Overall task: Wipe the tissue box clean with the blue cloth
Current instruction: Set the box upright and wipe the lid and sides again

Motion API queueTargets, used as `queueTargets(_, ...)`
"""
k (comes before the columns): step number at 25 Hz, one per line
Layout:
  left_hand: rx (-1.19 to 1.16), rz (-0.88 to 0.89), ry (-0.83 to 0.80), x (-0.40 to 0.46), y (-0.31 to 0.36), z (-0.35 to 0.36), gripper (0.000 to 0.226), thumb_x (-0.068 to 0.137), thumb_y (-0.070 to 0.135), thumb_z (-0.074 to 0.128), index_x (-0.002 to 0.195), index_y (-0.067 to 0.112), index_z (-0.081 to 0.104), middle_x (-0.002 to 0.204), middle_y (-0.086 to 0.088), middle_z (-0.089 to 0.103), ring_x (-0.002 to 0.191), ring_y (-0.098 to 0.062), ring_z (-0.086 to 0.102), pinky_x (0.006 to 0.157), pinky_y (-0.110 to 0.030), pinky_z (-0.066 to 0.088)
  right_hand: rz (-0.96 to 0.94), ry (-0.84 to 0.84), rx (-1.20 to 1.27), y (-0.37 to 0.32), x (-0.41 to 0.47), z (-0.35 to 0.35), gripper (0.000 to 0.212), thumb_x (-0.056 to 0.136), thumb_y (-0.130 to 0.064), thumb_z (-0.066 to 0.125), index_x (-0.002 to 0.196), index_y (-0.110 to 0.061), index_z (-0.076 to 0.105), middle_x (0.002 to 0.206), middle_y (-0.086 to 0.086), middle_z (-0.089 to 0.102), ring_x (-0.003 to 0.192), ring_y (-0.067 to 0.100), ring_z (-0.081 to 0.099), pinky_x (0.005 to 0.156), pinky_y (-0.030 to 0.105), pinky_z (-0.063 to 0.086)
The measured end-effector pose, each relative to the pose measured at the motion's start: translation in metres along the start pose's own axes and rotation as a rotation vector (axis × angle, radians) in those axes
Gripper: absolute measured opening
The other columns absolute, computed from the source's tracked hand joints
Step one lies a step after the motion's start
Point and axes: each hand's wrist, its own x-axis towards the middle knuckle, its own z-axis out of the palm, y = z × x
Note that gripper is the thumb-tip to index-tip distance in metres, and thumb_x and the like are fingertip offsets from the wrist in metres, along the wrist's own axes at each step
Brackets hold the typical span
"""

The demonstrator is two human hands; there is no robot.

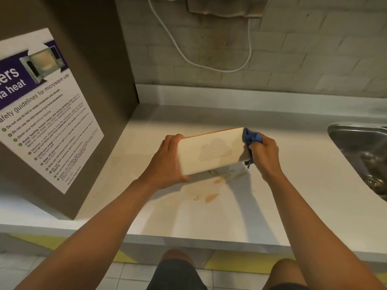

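Beside the "microwave use" poster (41,105), left hand (167,162) grips tissue box (211,151), right hand (265,154) clutches blue cloth (252,138).

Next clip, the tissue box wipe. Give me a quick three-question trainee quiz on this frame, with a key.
1. True or false: the tissue box rests flat on the counter.
2. Which hand holds the blue cloth? A) left B) right
3. What lies on the counter under the box?

Key:
1. False; it is held up by both hands.
2. B; the right hand presses the cloth to the box's end, the left hand grips the other end.
3. Brownish stains.
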Motion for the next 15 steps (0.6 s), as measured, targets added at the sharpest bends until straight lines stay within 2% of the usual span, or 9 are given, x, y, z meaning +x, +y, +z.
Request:
queueTargets(2,0.005,0.008,-0.006,-0.001,-0.002,0.000,0.115,0.050,0.033,0.096,0.144,0.020,0.031,0.135,0.004,0.034,0.120,-0.018,0.046,0.089,-0.034,0.050,-0.019,0.017,0.039,0.001,-0.007,0.003,0.034,0.085,-0.011,0.041,0.088,-0.027,0.072,0.080,0.003,0.065,0.071,0.028,0.056,0.051,0.043,0.053)
queueTargets(5,0.018,0.039,-0.013,-0.005,-0.003,0.000,0.115,0.051,0.033,0.096,0.144,0.021,0.031,0.138,0.004,0.034,0.122,-0.017,0.045,0.092,-0.035,0.051,0.074,0.062,0.103,0.021,-0.017,0.002,0.028,0.085,-0.023,0.044,0.085,-0.030,0.071,0.081,0.003,0.067,0.081,0.032,0.062,0.068,0.046,0.055)
queueTargets(7,0.015,0.043,-0.032,-0.005,-0.004,-0.001,0.115,0.051,0.033,0.097,0.144,0.022,0.031,0.138,0.004,0.034,0.122,-0.016,0.045,0.093,-0.036,0.053,0.073,0.062,0.041,0.032,-0.025,0.000,0.032,0.087,-0.019,0.042,0.094,-0.027,0.072,0.084,0.003,0.070,0.084,0.029,0.064,0.076,0.048,0.056)
queueTargets(8,0.012,0.039,-0.039,-0.004,-0.005,-0.002,0.115,0.050,0.034,0.097,0.144,0.023,0.031,0.137,0.005,0.034,0.122,-0.016,0.046,0.093,-0.037,0.053,0.026,0.081,0.020,0.033,-0.029,0.001,0.033,0.091,-0.017,0.042,0.103,-0.024,0.072,0.090,0.002,0.072,0.083,0.021,0.065,0.078,0.043,0.057)
queueTargets(9,0.010,0.035,-0.042,-0.003,-0.005,-0.003,0.114,0.050,0.033,0.097,0.143,0.024,0.031,0.136,0.005,0.035,0.121,-0.016,0.046,0.093,-0.038,0.053,-0.054,0.111,0.012,0.031,-0.034,0.005,0.033,0.094,-0.017,0.043,0.113,-0.022,0.069,0.101,-0.001,0.071,0.087,0.009,0.063,0.083,0.031,0.055)
queueTargets(10,0.013,0.034,-0.043,-0.002,-0.005,-0.003,0.114,0.050,0.032,0.096,0.143,0.024,0.031,0.135,0.005,0.035,0.120,-0.017,0.047,0.093,-0.039,0.053,-0.169,0.150,-0.044,0.025,-0.040,0.010,0.034,0.096,-0.017,0.044,0.122,-0.019,0.064,0.114,-0.004,0.067,0.097,0.001,0.059,0.088,0.016,0.048)
queueTargets(11,0.018,0.034,-0.043,-0.002,-0.005,-0.003,0.113,0.050,0.032,0.095,0.143,0.023,0.031,0.134,0.005,0.035,0.119,-0.018,0.047,0.092,-0.040,0.053,-0.286,0.167,-0.127,0.019,-0.046,0.020,0.037,0.095,-0.014,0.043,0.128,-0.014,0.059,0.125,-0.004,0.061,0.112,0.000,0.053,0.096,0.009,0.038)
queueTargets(13,0.012,0.043,-0.035,-0.002,-0.004,-0.002,0.113,0.050,0.030,0.095,0.144,0.021,0.032,0.134,0.004,0.035,0.119,-0.019,0.047,0.092,-0.041,0.053,-0.463,0.087,-0.266,0.015,-0.057,0.048,0.051,0.084,-0.003,0.042,0.134,-0.006,0.054,0.140,0.004,0.049,0.137,0.016,0.034,0.113,0.021,0.023)
queueTargets(15,-0.003,0.046,-0.027,-0.002,-0.005,-0.001,0.113,0.051,0.032,0.095,0.144,0.020,0.032,0.134,0.003,0.036,0.118,-0.020,0.048,0.090,-0.042,0.053,-0.585,-0.053,-0.355,0.016,-0.071,0.072,0.058,0.079,-0.005,0.037,0.136,-0.005,0.051,0.145,0.009,0.044,0.142,0.024,0.026,0.118,0.037,0.018)
